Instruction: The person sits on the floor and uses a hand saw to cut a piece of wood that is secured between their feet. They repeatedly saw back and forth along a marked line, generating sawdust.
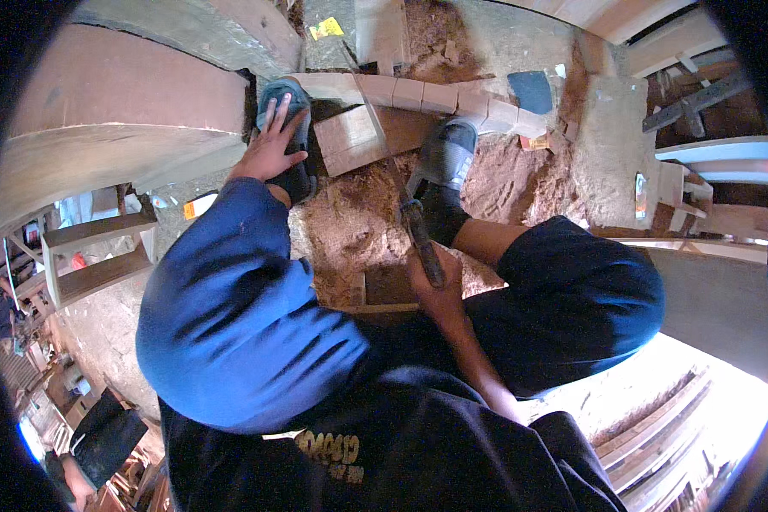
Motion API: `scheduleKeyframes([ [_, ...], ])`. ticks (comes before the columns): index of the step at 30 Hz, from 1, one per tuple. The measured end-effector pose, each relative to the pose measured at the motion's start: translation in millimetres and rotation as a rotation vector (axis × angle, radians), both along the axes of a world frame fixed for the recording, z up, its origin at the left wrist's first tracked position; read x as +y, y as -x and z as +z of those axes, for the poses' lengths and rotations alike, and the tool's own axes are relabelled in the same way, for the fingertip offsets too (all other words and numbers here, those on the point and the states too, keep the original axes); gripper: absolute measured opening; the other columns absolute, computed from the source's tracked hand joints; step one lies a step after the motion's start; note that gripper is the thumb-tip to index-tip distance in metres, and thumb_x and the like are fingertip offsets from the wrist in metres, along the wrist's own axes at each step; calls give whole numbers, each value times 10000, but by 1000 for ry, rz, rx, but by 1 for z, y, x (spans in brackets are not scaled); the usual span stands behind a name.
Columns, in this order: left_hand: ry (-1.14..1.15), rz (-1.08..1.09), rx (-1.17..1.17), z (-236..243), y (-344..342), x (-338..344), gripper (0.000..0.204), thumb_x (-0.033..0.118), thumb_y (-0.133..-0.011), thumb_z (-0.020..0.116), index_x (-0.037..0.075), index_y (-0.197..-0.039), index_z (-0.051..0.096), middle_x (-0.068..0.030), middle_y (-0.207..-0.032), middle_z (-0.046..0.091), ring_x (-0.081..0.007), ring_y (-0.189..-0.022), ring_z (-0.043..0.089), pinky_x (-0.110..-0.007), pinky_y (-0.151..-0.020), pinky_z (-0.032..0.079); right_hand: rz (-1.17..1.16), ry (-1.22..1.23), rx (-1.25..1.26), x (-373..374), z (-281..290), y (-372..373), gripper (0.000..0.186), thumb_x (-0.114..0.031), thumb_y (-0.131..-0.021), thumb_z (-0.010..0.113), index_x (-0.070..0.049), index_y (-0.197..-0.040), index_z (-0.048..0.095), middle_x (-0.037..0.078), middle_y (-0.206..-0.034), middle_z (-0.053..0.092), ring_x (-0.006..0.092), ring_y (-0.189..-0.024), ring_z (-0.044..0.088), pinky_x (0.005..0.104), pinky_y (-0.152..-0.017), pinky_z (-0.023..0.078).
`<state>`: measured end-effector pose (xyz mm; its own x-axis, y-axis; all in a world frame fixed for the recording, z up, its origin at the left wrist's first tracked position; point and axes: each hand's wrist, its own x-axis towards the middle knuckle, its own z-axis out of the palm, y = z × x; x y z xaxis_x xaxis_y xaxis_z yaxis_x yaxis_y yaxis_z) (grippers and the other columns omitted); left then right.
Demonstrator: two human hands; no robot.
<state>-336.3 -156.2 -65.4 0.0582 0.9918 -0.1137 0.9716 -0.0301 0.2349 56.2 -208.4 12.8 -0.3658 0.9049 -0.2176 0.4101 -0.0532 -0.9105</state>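
My left hand (273, 147) rests on the sandal (287, 89) of my left foot, fingers spread and holding nothing. My right hand (442, 280) is closed around the dark straight handle of a long narrow-bladed tool that looks like a hand saw (416, 229). Its thin blade slants up and left between my feet, passing over a wooden board (343, 141) and a curved wooden piece (439, 98) with several crosswise lines. My right foot, in a grey sandal (452, 152), stands against the board. The cutting edge is too thin to make out.
Reddish sawdust (350, 222) covers the ground between my legs. A big wooden beam (136, 90) runs along the left, and a wooden frame (102, 256) stands below it. A dark flat scrap (531, 92) lies right of the curved piece. Another person's hand (78, 485) shows at lower left.
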Motion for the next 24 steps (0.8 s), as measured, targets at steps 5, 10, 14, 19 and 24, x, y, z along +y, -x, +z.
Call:
scheduleKeyframes([
  [5, 50, 21, 85, 1, 11, -9, 907, 359, -754, 746, 275, -1501, 239, -121, -1589, -19, -419, -1444, 19, -616, -1086, 261, 32, 43, -60, -19, 30, -11, 154, -144, -868, 629, -1, -822, 601, 101, -620, 545, 158, -568, 555, 358, -551, 446],
  [10, 206, 88, 39, 18, -22, 17, 853, 338, -762, 742, 221, -1484, 301, -127, -1589, -53, -414, -1447, 10, -569, -1121, 228, 35, -15, -117, -6, 8, -6, 143, -136, -877, 613, 2, -841, 602, 115, -639, 562, 174, -585, 568, 355, -573, 460],
  [14, 57, 49, 23, 14, -5, -1, 903, 369, -752, 746, 311, -1498, 242, -58, -1595, -29, -376, -1456, 12, -679, -1046, 266, 117, -61, -122, -9, 17, -10, 152, -141, -886, 606, 3, -839, 598, 109, -644, 566, 163, -589, 557, 356, -566, 449],
  [19, 208, 123, 24, 21, -20, 13, 880, 296, -747, 763, 234, -1487, 292, -121, -1589, -41, -425, -1443, 13, -540, -1135, 228, 123, -31, -174, -13, 17, -24, 165, -143, -878, 623, 9, -821, 590, 80, -645, 573, 130, -594, 535, 345, -543, 428],
  [24, 108, 77, -7, 6, -8, 3, 873, 297, -756, 759, 232, -1488, 288, -123, -1587, -55, -442, -1437, 9, -546, -1135, 224, -11, 139, -60, -3, 12, -9, 187, -190, -856, 631, -5, -851, 607, 147, -692, 595, 296, -653, 578, 419, -577, 446],
])
